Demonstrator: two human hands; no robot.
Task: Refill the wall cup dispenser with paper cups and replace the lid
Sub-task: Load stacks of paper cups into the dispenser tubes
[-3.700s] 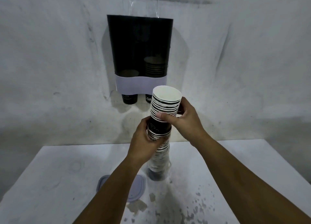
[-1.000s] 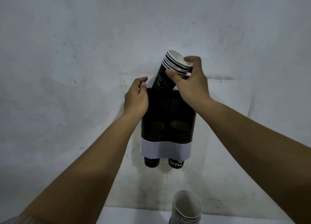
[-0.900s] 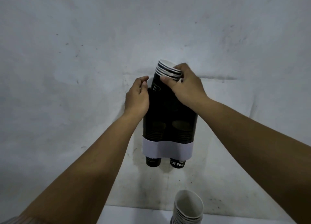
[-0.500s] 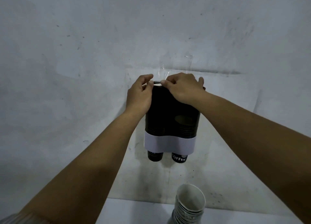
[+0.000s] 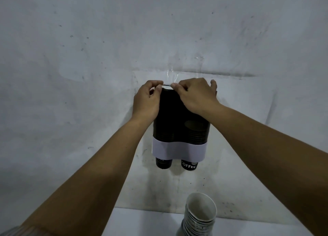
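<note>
The wall cup dispenser is a dark see-through box with a white band across its lower part. Two black cup bottoms stick out below it, one printed "COFFEE". My left hand grips the dispenser's top left corner. My right hand lies over the top opening, its thumb and forefinger pinched on the pale rim of the inserted paper cups. Only that rim shows above the dispenser. The lid is out of view.
A spare stack of white-lined paper cups stands on the white table below and right of the dispenser. A stained grey wall fills the rest of the view. Clear tape shines above the dispenser.
My right hand has pushed the cup stack down into the dispenser's left column until only the rim shows. My left hand has stayed at the dispenser's top left corner.
</note>
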